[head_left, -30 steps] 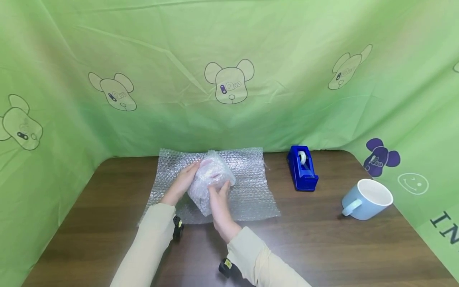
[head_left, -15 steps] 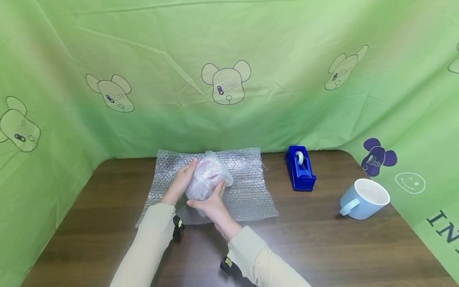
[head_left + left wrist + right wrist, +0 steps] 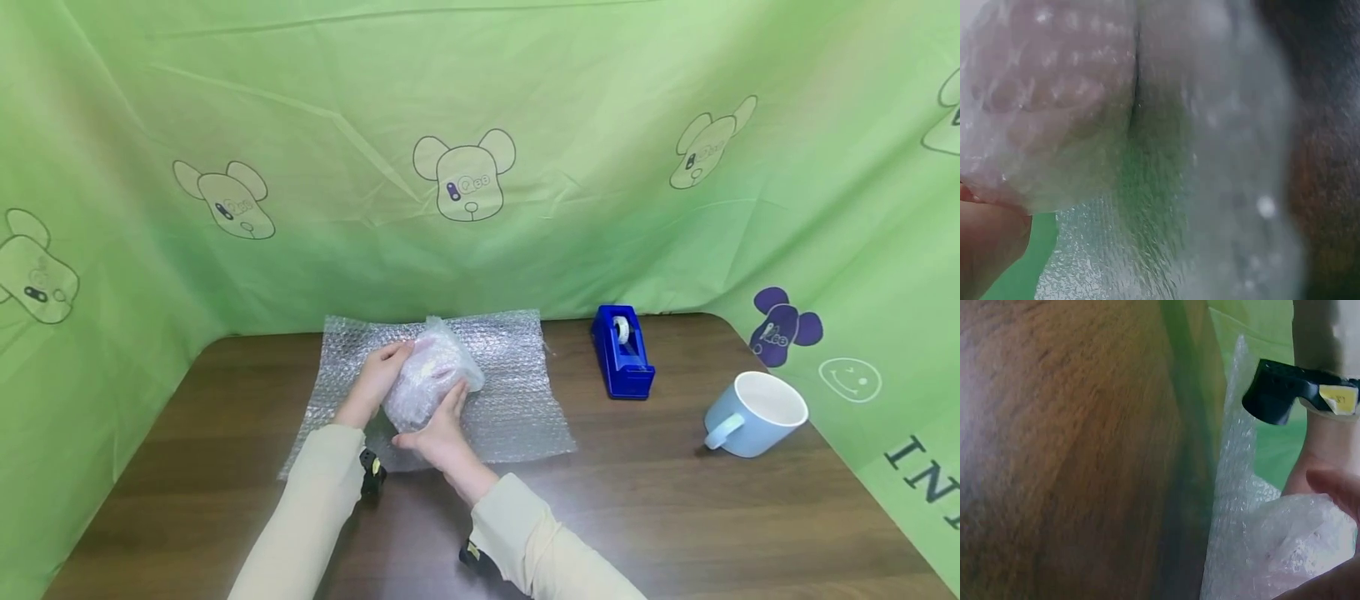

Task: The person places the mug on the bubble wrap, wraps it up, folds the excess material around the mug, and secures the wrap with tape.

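A rounded bundle [image 3: 427,375] wrapped in clear bubble wrap, pinkish inside, is held between both hands over a flat bubble wrap sheet [image 3: 517,400]. My left hand [image 3: 375,382] grips its left side, fingers reaching toward the far edge. From the front right, my right hand [image 3: 444,437] holds it, thumb low at the front and fingers along the right side. Close up in the left wrist view, the wrapped bundle [image 3: 1054,81] shows a loose layer of wrap beside it. The right wrist view has the crinkled bundle [image 3: 1297,537] at lower right. The object inside is blurred by the wrap.
A blue tape dispenser [image 3: 626,354] with a roll of tape stands right of the sheet. Farther right, near the edge of the brown table [image 3: 675,500], is a light blue mug [image 3: 756,417]. A green printed curtain [image 3: 337,250] encloses the back and sides.
My right hand has shifted its grip, its thumb moving from the bundle's top face down to the front. The bundle stays over the sheet; the whole view has drifted slightly.
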`<state>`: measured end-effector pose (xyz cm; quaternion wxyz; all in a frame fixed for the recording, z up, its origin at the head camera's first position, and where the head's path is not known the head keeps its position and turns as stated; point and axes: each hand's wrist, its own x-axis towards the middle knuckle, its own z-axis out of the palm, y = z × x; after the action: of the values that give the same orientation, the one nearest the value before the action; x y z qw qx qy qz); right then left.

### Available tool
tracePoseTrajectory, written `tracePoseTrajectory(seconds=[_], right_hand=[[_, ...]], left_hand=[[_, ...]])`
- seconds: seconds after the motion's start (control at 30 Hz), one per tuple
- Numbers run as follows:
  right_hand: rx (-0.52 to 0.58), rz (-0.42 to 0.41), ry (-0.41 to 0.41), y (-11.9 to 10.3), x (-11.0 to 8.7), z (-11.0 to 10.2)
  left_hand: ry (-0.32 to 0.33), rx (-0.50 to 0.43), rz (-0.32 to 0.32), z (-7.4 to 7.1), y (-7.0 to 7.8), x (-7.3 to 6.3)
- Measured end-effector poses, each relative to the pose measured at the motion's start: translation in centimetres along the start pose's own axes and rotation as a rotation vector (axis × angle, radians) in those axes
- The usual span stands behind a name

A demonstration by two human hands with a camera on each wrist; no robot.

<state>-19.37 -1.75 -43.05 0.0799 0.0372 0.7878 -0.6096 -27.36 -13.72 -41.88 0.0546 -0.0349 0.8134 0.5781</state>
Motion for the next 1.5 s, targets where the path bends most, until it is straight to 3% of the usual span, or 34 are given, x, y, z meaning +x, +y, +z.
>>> tracePoseTrajectory(seconds=[0.3, 0.53, 0.67, 0.93, 1.13, 1.5], right_hand=[[0.006, 0.016, 0.02, -0.5, -0.1, -0.1], [0.028, 0.009, 0.025, -0.9, -0.3, -0.2], [0.045, 0.016, 0.023, -1.1, -0.5, -0.1], [0.058, 0.011, -0.016, -1.6, -0.8, 0.5], [0.065, -0.034, -0.055, -2.1, -0.6, 1.3], [0.017, -0.148, -0.115, -3.2, 0.5, 3.3]], left_hand=[[0.016, -0.006, 0.021, 0.3, 0.4, -0.1], [0.063, 0.01, 0.049, 0.5, 0.5, -0.3], [0.046, 0.023, 0.04, 0.2, 0.7, -0.5], [0.019, 0.083, 0.008, -1.7, 1.7, -0.9], [0.093, 0.065, -0.027, -3.0, 1.9, -1.4], [0.223, 0.091, 0.012, -6.2, 2.0, -2.5]])
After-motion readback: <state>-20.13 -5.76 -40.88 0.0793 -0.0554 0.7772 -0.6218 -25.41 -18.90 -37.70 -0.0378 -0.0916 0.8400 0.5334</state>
